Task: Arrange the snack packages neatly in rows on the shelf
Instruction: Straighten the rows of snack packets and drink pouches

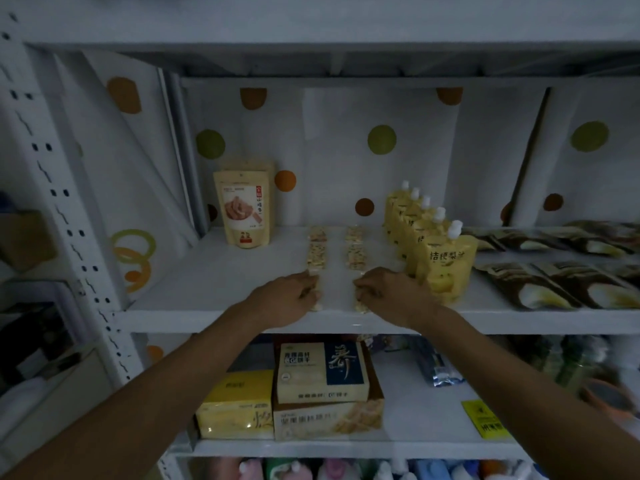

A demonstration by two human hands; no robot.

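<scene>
On the white metal shelf (194, 289), dark flat packets (554, 289) lie at far right, w/ yellow spouted pouches (441, 261) standing in a file beside them & a beige stand-up pouch (246, 209) back left. Left hand (289, 301) & right hand (393, 292), fingers curled, each pinch the front piece of one of two rows of clear-wrapped pale snack bars (317, 254) at shelf ctr.

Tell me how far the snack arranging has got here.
Done: two rows of clear-wrapped bars, left row and right row, run back along the shelf. In hand: left hand grips the left front packet, right hand the right front packet, at the shelf edge. Left: likely squaring both and letting go.
</scene>
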